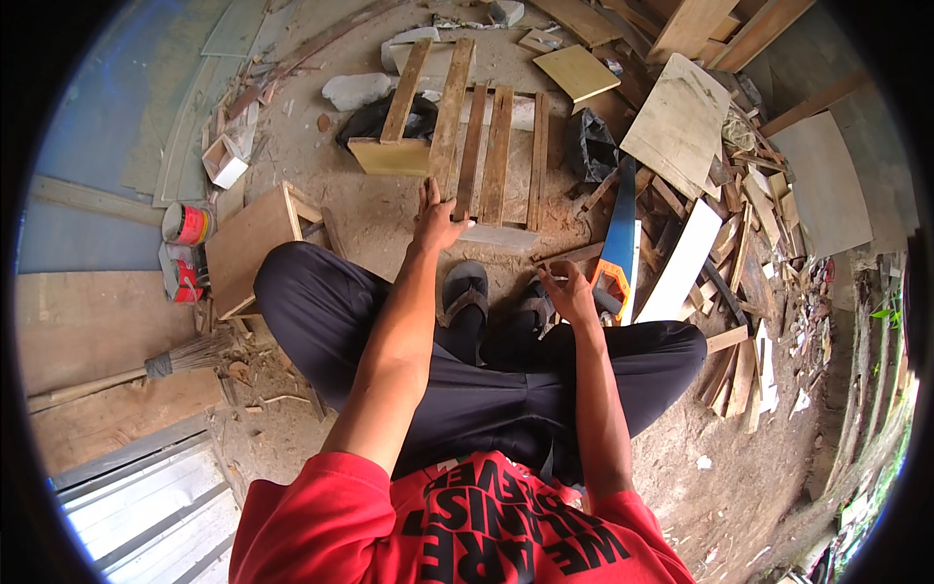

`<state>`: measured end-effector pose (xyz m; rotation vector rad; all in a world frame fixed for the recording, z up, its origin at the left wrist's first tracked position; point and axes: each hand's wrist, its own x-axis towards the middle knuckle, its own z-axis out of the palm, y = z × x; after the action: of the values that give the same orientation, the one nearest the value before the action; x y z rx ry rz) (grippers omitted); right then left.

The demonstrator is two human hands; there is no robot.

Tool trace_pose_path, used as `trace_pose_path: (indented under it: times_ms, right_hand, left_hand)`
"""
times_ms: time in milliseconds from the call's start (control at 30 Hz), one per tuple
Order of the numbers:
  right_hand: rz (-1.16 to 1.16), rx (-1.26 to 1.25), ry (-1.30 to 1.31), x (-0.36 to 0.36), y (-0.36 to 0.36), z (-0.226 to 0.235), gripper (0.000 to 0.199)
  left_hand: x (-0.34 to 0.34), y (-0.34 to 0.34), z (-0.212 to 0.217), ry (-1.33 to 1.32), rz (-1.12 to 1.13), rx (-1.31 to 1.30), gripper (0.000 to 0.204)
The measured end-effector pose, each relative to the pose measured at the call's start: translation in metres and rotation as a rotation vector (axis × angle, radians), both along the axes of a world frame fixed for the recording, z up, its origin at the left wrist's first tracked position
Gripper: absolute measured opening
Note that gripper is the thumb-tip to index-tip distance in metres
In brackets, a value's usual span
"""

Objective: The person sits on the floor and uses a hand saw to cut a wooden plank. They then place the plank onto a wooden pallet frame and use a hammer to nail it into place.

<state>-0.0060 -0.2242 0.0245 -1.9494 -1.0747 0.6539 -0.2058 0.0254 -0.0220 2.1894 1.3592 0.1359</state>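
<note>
My left hand (439, 222) reaches forward with its fingers spread, touching the near end of a long wooden plank (450, 117). Beside that plank lie several brown wooden slats (498, 156), their near ends close to a pale grey board (499, 235). My right hand (569, 290) hovers in front of my right knee with the fingertips drawn together. Whatever those fingertips may hold is too small to name. Just right of it, a handsaw (620, 229) with a blue blade and an orange-and-black handle leans upright.
Scrap wood (749, 263) is heaped on the right, with a white board (681, 263) against it. A wooden box-like stool (251, 251), red-labelled cans (185, 224) and a broom (190, 352) are on the left. A black bag (589, 146) sits beyond the saw.
</note>
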Motion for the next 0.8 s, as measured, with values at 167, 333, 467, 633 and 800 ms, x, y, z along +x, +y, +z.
trace_pose_path:
  times_ms: [167,333,467,633,800]
  right_hand:
    - [-0.002,-0.047,-0.008,0.004,-0.002,-0.001,0.043]
    - [-0.032,-0.004,0.008,-0.001,0.008,-0.007,0.045]
    - [-0.036,0.101,0.017,-0.019,0.043,0.006,0.043]
    - [0.064,0.277,-0.236,-0.027,0.093,-0.012,0.050]
    - [-0.015,0.362,-0.461,-0.017,0.106,-0.025,0.050]
  left_hand:
    - [0.002,-0.006,0.004,-0.012,-0.016,0.033,0.072]
    - [0.002,0.004,0.004,-0.242,0.283,0.019,0.077]
    - [0.000,0.007,0.003,-0.329,0.449,0.031,0.078]
    - [0.010,0.013,0.021,-0.306,0.563,-0.113,0.076]
    - [0.033,-0.008,0.043,-0.263,0.379,-0.333,0.076]
